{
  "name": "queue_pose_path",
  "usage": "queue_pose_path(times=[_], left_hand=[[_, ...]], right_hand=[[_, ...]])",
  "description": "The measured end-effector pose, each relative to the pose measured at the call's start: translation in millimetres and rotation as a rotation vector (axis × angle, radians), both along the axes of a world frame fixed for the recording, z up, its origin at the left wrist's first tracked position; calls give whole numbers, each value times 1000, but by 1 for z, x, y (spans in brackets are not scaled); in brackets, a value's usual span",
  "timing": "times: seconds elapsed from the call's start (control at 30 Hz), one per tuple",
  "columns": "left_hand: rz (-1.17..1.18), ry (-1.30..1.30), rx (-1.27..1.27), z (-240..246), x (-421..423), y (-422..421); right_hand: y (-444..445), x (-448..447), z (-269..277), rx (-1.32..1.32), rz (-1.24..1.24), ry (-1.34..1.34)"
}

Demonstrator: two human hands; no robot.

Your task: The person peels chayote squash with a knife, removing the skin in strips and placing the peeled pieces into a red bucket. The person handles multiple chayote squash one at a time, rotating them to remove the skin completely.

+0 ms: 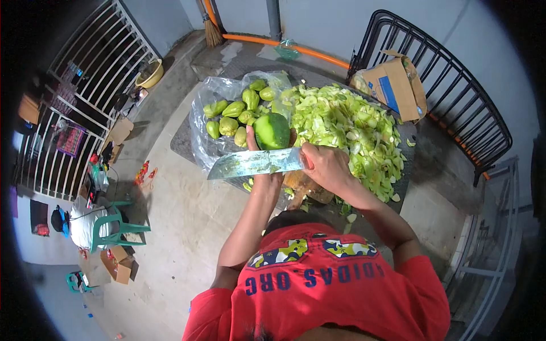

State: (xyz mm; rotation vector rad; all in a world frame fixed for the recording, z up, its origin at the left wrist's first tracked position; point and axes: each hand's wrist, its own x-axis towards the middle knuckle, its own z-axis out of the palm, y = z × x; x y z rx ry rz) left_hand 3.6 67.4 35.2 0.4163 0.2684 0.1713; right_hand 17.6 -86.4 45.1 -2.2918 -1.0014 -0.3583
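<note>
A large green fruit, perhaps a green papaya, rests in my left hand. Part of its skin is pared off, leaving a bright, smooth patch beside the darker peel. My right hand grips the handle of a broad-bladed knife. The blade lies across in front of the fruit and hides part of my left palm; it is wet and smeared, with green bits stuck on. Behind the fruit, several pale green chayotes lie on a clear plastic bag. A big heap of green peelings and slices spreads to the right.
Under the heap lies a dark mat on the concrete floor. A cardboard box leans by a black metal railing at back right. A broom stands at the back wall. Off left, someone sits in a green plastic chair.
</note>
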Motion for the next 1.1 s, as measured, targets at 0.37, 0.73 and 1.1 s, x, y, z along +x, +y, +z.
queue_pose_path(times=[0.37,0.73,1.1], left_hand=[[40,10,70,-2,-4,-4],[-6,-39,69,9,-22,-13],[3,80,78,-12,-7,-6]], right_hand=[[1,1,0,24,41,-35],[-30,81,-33,-43,-425,168],[-13,16,10,-66,-9,167]])
